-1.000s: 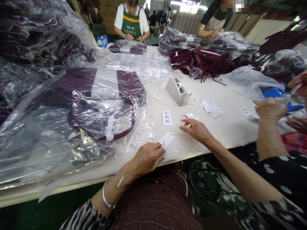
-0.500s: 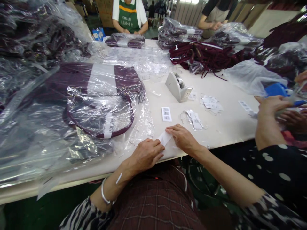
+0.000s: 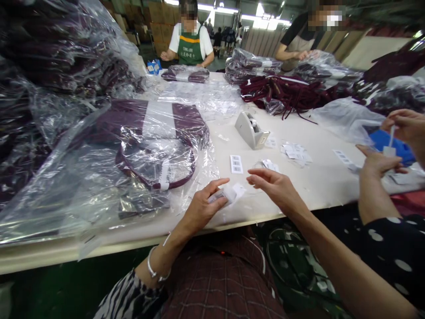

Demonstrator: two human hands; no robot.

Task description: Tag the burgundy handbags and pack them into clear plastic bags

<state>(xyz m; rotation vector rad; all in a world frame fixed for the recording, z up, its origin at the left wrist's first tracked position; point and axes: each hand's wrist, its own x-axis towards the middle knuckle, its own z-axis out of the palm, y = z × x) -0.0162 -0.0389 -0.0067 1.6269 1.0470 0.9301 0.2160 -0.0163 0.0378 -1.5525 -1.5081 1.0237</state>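
Near the front edge of the pale surface (image 3: 308, 190), the left hand (image 3: 202, 206) grasps a small white packet (image 3: 226, 195) between thumb and fingers, its far end pointing towards one o'clock. Taking that packet as the centre of the clock, the right hand (image 3: 279, 188) is at three o'clock, released, with thumb and fingers loosely bent and slightly apart, just beside some white tags (image 3: 270, 165). A barcode label sheet (image 3: 237, 164) lies flat near twelve to one o'clock, and a grey tape dispenser (image 3: 249, 130) stands farther out at one. More tags make a loose pile (image 3: 295, 152) at two o'clock. At ten, a maroon bag (image 3: 128, 116) lies under clear plastic, its looped handle (image 3: 179, 182) towards the left hand. Maroon straps (image 3: 275, 91) are heaped far out at one o'clock. A person in a green apron (image 3: 191, 49) is across the surface between eleven and twelve; near three, a co-worker's hands (image 3: 378, 163) hold a small white piece (image 3: 389, 151) near a blue object (image 3: 400, 148).
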